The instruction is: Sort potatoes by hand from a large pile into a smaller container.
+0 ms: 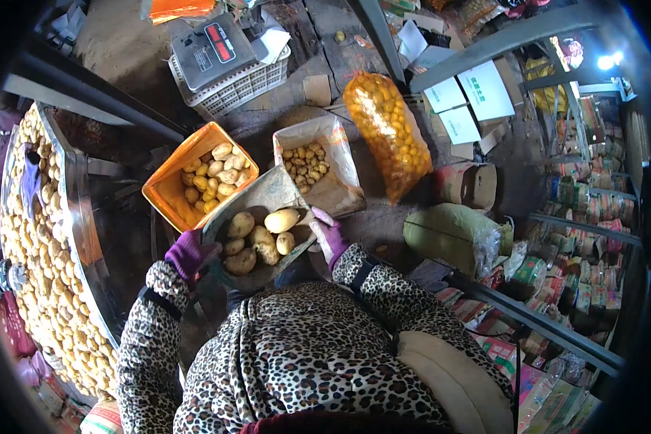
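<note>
Both my hands wear purple gloves and grip a worn grey-green scoop-like basin (252,202) in front of my body. My left hand (189,254) holds its left rim, and my right hand (328,233) holds the rim on the right. Several potatoes (260,238) lie inside it, some smeared with soil. Just beyond its upper left edge stands an orange-lined crate (168,187) with larger potatoes (217,173) in it. Behind the basin is a box with a clear plastic liner (325,135), holding small potatoes (305,163). The basin overlaps the near edges of both containers.
A long table heaped with potatoes (54,260) runs along the left. An orange mesh sack of potatoes (388,130) lies at upper right. A platform scale (211,51) rests on a white plastic crate (238,89). Metal rails (537,320) and a green sack (439,233) are at right.
</note>
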`<action>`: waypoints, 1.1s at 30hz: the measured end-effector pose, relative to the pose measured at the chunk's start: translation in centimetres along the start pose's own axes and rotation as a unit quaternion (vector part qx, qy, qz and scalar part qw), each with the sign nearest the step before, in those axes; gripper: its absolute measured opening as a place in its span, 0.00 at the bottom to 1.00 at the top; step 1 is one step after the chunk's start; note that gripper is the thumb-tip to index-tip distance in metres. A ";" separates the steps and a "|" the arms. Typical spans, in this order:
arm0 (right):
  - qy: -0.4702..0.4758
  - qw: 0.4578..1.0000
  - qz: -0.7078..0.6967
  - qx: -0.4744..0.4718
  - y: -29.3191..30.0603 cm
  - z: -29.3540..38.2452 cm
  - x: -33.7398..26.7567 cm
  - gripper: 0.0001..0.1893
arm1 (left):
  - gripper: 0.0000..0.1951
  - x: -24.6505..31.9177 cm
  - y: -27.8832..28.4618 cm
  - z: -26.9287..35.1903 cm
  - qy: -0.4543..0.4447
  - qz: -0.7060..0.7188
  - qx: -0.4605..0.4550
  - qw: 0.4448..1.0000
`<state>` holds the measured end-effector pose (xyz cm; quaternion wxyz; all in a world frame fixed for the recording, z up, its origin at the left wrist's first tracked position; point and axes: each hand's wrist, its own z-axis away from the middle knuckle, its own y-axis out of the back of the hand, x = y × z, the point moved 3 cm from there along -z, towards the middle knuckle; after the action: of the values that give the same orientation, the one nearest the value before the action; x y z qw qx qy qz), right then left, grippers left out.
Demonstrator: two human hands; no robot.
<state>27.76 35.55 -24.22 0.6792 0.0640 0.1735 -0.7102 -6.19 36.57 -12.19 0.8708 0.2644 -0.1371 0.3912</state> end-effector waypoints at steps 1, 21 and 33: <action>0.029 0.999 -0.018 -0.028 0.5 -0.6 0.0 0.20 | 0.28 0.3 -0.3 -0.5 0.025 -0.073 0.000 0.997; -0.168 0.952 -0.031 -0.253 5.4 1.5 -3.4 0.22 | 0.26 3.9 0.2 -4.0 -0.055 -0.114 -0.072 0.989; 0.145 0.905 0.209 -0.341 -15.0 -8.3 -19.6 0.21 | 0.28 5.0 5.5 10.6 -0.033 0.455 0.201 0.867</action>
<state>13.14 57.02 -23.21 0.7597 -0.0345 0.4840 -0.4329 -7.41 36.67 0.69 0.5194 0.3549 -0.1894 0.7539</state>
